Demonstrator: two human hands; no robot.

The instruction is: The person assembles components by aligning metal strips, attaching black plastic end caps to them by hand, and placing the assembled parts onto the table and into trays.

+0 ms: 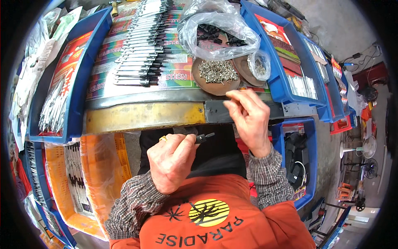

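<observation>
My left hand is closed around a small black plastic piece, whose narrow end sticks out past the fingertips, in front of the table edge. My right hand is raised at the table's front edge, thumb and fingers drawn together in a pinch. Whatever is between those fingertips is too small to make out. Just beyond it is a round brown dish heaped with small shiny metal rivets or pins. Behind the dish, an open clear plastic bag contains several black pieces.
A long row of slim metal pieces with black ends lies on the table. Blue trays flank it at left and right. A second dish carries a small bag. Below are an orange-lined bin and a blue crate.
</observation>
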